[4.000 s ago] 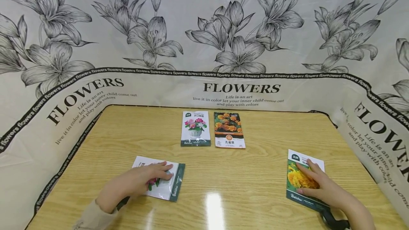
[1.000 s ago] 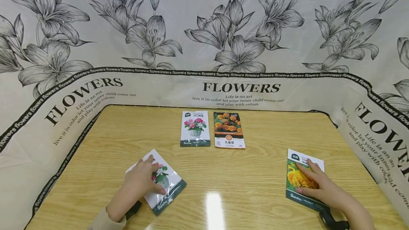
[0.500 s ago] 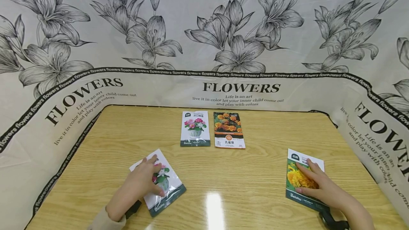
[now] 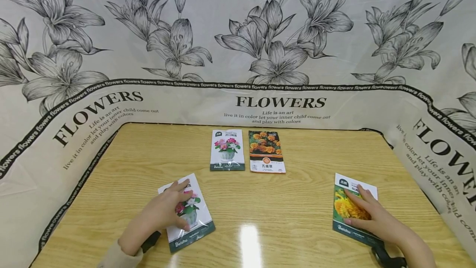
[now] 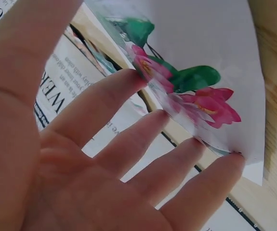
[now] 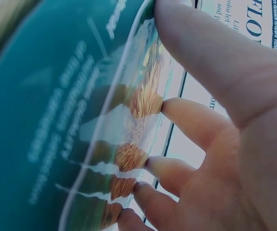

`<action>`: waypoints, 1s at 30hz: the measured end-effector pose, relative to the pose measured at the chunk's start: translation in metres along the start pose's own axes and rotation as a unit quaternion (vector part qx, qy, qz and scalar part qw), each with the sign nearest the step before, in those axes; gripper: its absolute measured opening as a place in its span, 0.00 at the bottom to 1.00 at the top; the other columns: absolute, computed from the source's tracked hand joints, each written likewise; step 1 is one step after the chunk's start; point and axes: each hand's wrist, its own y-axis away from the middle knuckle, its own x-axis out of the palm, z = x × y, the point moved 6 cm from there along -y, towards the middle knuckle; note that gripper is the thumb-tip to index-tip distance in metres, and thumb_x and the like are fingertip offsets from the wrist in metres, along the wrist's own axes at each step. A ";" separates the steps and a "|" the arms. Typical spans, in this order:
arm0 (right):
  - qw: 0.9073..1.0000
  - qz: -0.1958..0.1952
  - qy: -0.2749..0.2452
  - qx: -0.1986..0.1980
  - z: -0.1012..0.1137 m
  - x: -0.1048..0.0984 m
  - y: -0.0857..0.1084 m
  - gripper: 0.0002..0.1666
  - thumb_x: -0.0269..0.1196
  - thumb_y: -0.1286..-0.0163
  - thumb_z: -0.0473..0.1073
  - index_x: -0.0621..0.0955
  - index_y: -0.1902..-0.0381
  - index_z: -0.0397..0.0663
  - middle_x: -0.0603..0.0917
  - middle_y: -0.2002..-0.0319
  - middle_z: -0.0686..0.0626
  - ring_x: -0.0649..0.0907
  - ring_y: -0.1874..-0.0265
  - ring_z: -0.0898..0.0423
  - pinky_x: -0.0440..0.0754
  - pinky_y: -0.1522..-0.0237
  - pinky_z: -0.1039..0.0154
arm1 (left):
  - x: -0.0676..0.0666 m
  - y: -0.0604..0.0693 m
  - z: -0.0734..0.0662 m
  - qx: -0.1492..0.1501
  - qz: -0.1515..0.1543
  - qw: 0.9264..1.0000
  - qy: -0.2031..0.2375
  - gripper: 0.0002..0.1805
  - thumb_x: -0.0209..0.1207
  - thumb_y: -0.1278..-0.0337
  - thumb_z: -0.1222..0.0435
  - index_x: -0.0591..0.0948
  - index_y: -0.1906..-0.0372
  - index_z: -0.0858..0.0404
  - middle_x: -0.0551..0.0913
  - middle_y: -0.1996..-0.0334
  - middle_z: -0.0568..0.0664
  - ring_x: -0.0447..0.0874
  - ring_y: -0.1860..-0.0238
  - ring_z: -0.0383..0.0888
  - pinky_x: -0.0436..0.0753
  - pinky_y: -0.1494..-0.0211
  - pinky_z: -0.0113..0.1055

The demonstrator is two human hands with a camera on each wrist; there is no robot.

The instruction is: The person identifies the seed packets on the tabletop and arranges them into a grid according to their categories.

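A white packet with pink flowers in a pot (image 4: 197,214) lies tilted on the table at the front left. My left hand (image 4: 161,212) rests on it with spread fingers; in the left wrist view the fingertips touch the packet (image 5: 215,48). At the right lies a packet with yellow flowers (image 4: 342,206), its lower edge dark green. My right hand (image 4: 375,218) rests on that one, fingers spread, and the right wrist view has the fingertips against the packet (image 6: 46,96). Both palms hide part of the packets.
Near the table's back edge, a pink-flower packet (image 4: 227,150) and an orange-flower packet (image 4: 267,152) lie side by side. Floral cloth (image 4: 201,106) stands around the wooden table (image 4: 290,218). A black strap (image 4: 386,257) is at my right wrist.
The left packet has turned under my left hand, first clearly from its sideways position, then slightly back toward upright as it shifted right. My right hand and its packet have stayed put.
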 end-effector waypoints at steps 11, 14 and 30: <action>1.000 0.000 0.008 0.005 0.000 0.000 -0.001 0.50 0.69 0.36 0.46 0.58 0.24 0.35 0.42 0.28 0.19 0.43 0.34 0.15 0.49 0.47 0.16 | 0.000 0.000 0.002 -0.016 0.022 0.999 0.026 0.49 0.82 0.73 0.56 0.77 0.34 0.61 0.54 0.23 0.59 0.43 0.24 0.66 0.62 0.33 0.68; 1.000 -0.001 0.008 0.006 0.000 0.000 -0.001 0.50 0.69 0.36 0.46 0.58 0.24 0.35 0.43 0.28 0.19 0.43 0.34 0.15 0.49 0.47 0.16 | 0.000 0.002 0.002 -0.027 0.026 0.999 0.029 0.49 0.82 0.72 0.57 0.77 0.34 0.59 0.53 0.23 0.62 0.40 0.24 0.67 0.61 0.35 0.70; 1.000 -0.004 0.006 -0.003 -0.002 0.001 -0.001 0.50 0.70 0.36 0.45 0.58 0.25 0.34 0.43 0.29 0.18 0.44 0.34 0.14 0.49 0.47 0.16 | 0.000 -0.001 0.000 0.038 0.049 0.998 0.034 0.49 0.82 0.71 0.57 0.77 0.34 0.61 0.55 0.24 0.65 0.42 0.25 0.71 0.58 0.33 0.70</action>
